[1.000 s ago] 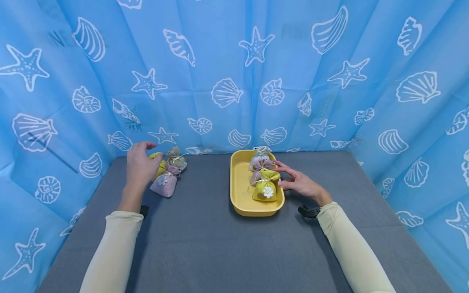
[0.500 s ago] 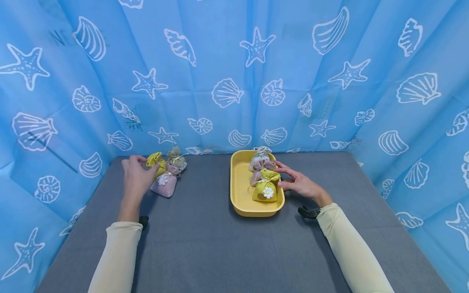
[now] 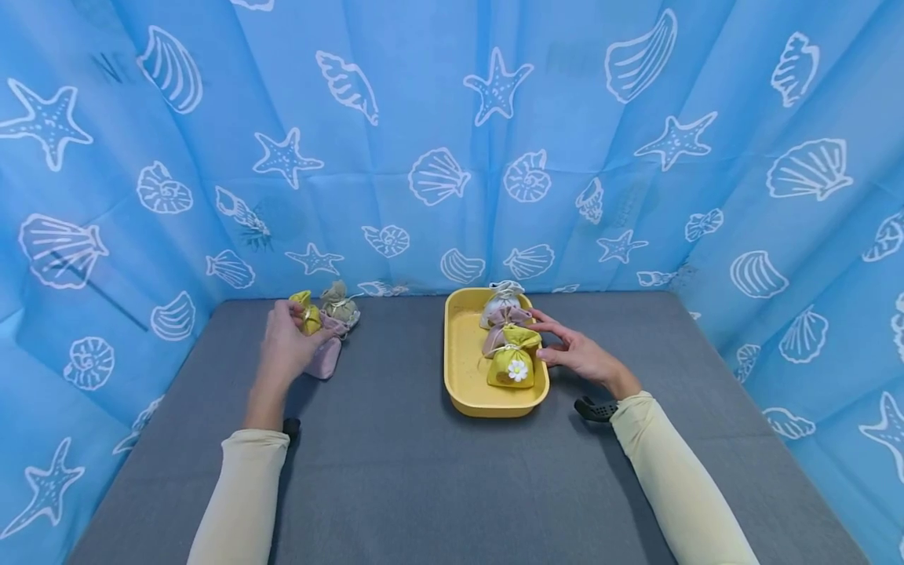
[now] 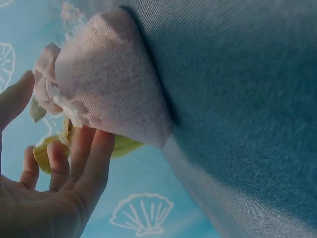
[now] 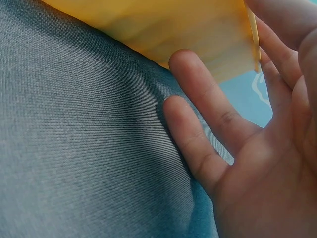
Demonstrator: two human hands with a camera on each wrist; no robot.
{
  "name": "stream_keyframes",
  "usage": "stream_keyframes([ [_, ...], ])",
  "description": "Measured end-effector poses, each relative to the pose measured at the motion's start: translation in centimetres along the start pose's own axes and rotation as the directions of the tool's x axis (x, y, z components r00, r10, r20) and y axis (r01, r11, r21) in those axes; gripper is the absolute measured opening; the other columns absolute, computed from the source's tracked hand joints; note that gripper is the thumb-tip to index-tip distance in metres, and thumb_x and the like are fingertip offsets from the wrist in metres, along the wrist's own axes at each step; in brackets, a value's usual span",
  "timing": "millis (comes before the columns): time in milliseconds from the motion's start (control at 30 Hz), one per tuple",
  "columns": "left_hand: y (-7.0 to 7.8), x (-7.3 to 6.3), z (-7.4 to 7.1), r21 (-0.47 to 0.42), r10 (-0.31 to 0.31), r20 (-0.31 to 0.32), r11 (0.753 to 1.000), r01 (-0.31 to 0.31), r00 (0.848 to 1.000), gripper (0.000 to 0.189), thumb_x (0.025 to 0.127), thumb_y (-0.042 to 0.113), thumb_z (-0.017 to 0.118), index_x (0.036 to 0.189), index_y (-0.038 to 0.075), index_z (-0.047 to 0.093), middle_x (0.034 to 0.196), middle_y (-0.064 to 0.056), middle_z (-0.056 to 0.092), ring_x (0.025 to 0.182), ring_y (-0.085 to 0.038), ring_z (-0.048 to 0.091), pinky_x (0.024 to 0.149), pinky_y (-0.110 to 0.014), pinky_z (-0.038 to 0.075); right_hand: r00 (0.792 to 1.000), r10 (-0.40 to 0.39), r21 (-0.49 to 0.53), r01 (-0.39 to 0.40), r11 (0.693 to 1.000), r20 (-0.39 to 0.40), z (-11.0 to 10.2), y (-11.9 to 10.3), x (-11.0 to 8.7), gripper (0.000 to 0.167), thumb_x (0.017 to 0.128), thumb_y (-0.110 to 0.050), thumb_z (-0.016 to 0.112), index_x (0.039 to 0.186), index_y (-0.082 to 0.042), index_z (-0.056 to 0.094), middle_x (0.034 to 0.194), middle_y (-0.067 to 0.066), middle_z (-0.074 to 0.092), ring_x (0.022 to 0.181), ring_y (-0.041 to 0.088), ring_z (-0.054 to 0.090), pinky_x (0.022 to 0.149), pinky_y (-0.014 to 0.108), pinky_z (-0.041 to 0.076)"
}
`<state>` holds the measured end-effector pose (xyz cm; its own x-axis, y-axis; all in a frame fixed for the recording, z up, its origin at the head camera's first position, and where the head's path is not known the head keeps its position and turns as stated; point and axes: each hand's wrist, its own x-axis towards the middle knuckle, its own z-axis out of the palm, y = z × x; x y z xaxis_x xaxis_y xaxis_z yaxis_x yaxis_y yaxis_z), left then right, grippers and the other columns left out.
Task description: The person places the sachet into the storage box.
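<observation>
My left hand (image 3: 288,345) is at a cluster of small drawstring pouches at the back left. In the left wrist view its fingers (image 4: 94,161) lie between the pink pouch (image 4: 106,74) and the yellow pouch (image 4: 43,157); the thumb is beside the pink pouch's gathered neck. An olive-grey pouch (image 3: 340,308) stands behind them. My right hand (image 3: 581,357) rests with spread fingers at the right rim of a yellow tray (image 3: 462,396). Inside, along that side, sit a yellow pouch with a white flower (image 3: 510,373), a mauve pouch (image 3: 494,339) and a pale grey pouch (image 3: 503,297).
A grey cloth covers the table (image 3: 395,471). Right behind its back edge hangs a blue curtain (image 3: 438,235) printed with shells and starfish, which also runs along both sides. Each wrist wears a black band (image 3: 595,408).
My left hand has come down and moved right, from the yellow pouch's left side to the pink pouch, now partly covering it. The right hand and the tray have stayed put.
</observation>
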<state>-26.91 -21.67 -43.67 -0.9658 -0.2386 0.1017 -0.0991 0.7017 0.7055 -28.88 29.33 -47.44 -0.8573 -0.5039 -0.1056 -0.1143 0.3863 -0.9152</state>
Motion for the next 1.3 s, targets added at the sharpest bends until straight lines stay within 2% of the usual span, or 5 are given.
stream_keyframes([
  [300,0.2,-0.3,0.4,0.060,-0.014,0.153,0.998,0.005,0.988,0.109,0.088,0.018,0.080,0.165,0.018,0.003,0.134,-0.025,0.053,0.124,-0.043,0.053,0.100,-0.062,0.045,1.000,0.005,-0.005,-0.005,1.000,0.002,0.1,-0.2,0.0,0.054,0.102,-0.027,0.064,0.152,-0.019,0.044,0.174,-0.006,0.002,0.143,0.048,0.044,0.103,0.046,0.054],
  [633,0.4,-0.5,0.1,0.088,-0.040,0.217,0.996,0.021,0.975,0.106,0.092,0.029,0.076,0.165,0.018,0.001,0.134,-0.023,0.061,0.125,-0.044,0.058,0.100,-0.062,0.046,1.000,0.004,0.006,-0.004,1.000,-0.002,0.1,-0.3,-0.2,0.054,0.102,-0.026,0.064,0.152,-0.018,0.045,0.174,-0.005,0.002,0.143,0.048,0.043,0.103,0.047,0.054],
  [867,0.5,-0.5,0.1,0.150,-0.028,0.252,0.989,-0.010,0.967,0.093,0.092,0.034,0.075,0.163,0.012,0.018,0.124,-0.019,0.063,0.110,-0.036,0.062,0.084,-0.051,0.050,1.000,-0.002,0.009,0.002,1.000,-0.004,0.0,0.0,-0.2,0.054,0.102,-0.026,0.063,0.152,-0.018,0.045,0.174,-0.006,0.002,0.142,0.048,0.044,0.103,0.046,0.055],
  [1033,0.4,-0.5,0.1,0.220,0.014,0.264,0.973,-0.074,0.965,0.043,0.095,0.033,0.072,0.125,0.005,0.061,0.100,-0.014,0.065,0.088,-0.027,0.059,0.065,-0.037,0.046,1.000,-0.005,0.012,0.005,1.000,-0.005,0.0,0.1,-0.2,0.054,0.102,-0.026,0.063,0.152,-0.017,0.045,0.174,-0.007,0.002,0.143,0.048,0.044,0.103,0.045,0.055],
  [1300,0.7,-0.8,-0.8,0.212,0.053,0.243,0.972,-0.107,0.969,0.025,0.097,0.031,0.069,0.106,0.008,0.070,0.095,-0.011,0.067,0.083,-0.025,0.057,0.061,-0.031,0.043,1.000,-0.008,0.012,0.008,1.000,-0.006,0.1,0.0,-0.2,0.053,0.103,-0.025,0.062,0.152,-0.017,0.045,0.174,-0.006,0.003,0.144,0.048,0.043,0.103,0.046,0.054],
])
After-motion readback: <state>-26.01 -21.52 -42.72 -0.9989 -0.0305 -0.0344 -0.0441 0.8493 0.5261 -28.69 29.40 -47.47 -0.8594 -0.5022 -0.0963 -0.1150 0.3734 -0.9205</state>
